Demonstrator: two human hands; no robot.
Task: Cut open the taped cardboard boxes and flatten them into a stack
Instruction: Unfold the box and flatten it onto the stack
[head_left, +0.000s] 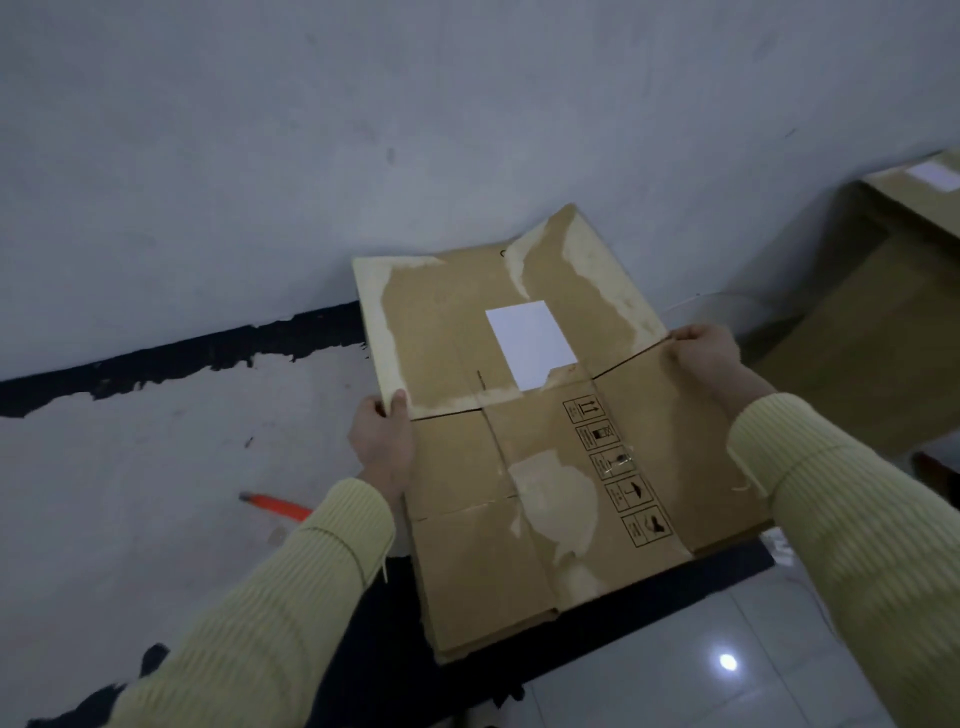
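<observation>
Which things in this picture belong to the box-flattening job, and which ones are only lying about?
Job: flattened cardboard box, gripped at its edges by left hand and right hand; second cardboard box at right; orange-handled tool, probably the cutter.
Lying about: dark object at the right edge; black painted strip.

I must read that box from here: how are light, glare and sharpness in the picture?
Head view: dim, bluish light overall; the white label on the flattened box is washed out blank; its printed handling symbols are soft, icons visible, small text unreadable; a bright glare spot sits on the glossy floor tile; the orange object on the floor is blurred.
</observation>
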